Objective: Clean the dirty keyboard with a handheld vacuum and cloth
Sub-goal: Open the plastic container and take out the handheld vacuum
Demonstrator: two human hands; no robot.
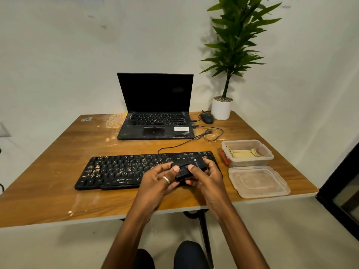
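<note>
Over keyboard (116,169) 3 o'clock end, vacuum (194,163) is clamped by left hand (159,181) and right hand (208,175), fingers curled round it; judged light, rigid, best held mid-body.

Both hands, left (158,179) and right (206,174), hold a black vacuum (189,167) above the keyboard (116,169) (crumb-strewn)

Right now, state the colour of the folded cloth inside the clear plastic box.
The folded cloth is pale beige; head view.

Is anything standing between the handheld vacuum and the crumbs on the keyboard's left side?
Nothing visible does. The left hand and right hand hold the handheld vacuum over the right half of the keyboard; only open keys lie between it and the crumbs.
</note>
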